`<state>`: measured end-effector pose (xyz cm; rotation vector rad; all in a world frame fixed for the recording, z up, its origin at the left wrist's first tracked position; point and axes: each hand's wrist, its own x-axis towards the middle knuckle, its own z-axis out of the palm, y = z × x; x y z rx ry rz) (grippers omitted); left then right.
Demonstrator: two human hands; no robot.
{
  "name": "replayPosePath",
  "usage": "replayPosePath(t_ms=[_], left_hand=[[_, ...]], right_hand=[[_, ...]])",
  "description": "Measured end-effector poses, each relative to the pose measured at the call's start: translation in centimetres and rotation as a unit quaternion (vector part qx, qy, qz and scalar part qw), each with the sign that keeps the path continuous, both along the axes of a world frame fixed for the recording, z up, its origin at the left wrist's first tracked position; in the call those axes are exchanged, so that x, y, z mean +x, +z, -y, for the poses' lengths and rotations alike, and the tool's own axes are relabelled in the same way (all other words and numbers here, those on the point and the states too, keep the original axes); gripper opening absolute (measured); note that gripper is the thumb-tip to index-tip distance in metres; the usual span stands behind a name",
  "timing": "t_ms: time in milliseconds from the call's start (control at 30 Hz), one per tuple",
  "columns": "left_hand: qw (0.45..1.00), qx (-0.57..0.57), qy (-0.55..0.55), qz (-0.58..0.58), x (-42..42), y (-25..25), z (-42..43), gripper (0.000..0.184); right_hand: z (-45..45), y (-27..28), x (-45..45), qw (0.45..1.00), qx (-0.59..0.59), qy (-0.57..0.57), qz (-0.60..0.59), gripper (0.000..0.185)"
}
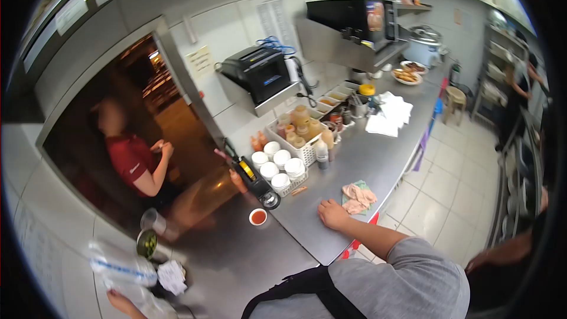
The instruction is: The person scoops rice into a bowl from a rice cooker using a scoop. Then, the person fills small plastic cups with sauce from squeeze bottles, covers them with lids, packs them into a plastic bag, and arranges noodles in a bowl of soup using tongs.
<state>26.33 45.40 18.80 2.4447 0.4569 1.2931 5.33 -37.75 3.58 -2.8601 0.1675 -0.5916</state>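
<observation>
Blue-striped clear bag: long axis ~L-R in view, R end twd paper.
L hand at it, grip we can't tell; R hand curled on ctr.

Single head-worn cam. Wide fisheye, round blk rim; faces fwd + down. Nearest: grey sleeve, btm, back of R fingers. R fingers close, seen fr above, just below frame ctr. L fingers low, nr L edge. Mid-dist: counter under + past R fingers. Farther: doorway beyond L fingers; tiled floor to R of R fingers.
</observation>
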Motion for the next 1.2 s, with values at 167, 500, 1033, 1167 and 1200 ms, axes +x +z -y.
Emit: replayPosePath(t_ms=[167,500,1033,1167,1200], left_hand=[[0.999,0.036,-0.009,0.004,-3.3,2.3,5.0,0.054],[0.972,-0.160,-0.167,0.042,1.8,8.6,-1.6,0.027],[0.701,0.316,-0.635,0.080,-8.8,9.4,37.1,0.023],[0.382,0.187,-0.890,-0.167,-15.4,-2.2,47.8,0.050],[0.365,0.240,-0.880,-0.186,-16.3,-3.5,49.4,0.049]], right_hand=[[-1.7,1.3,0.3,0.994,-0.001,-0.073,-0.082,0.023],[-3.7,3.4,-0.5,0.979,-0.003,-0.126,-0.161,0.027],[-11.8,9.8,1.5,0.993,0.096,-0.044,0.042,0.074],[-17.9,12.0,0.7,0.609,0.709,0.325,-0.143,0.035],[-17.4,12.1,0.4,0.612,0.704,0.329,-0.146,0.035]])
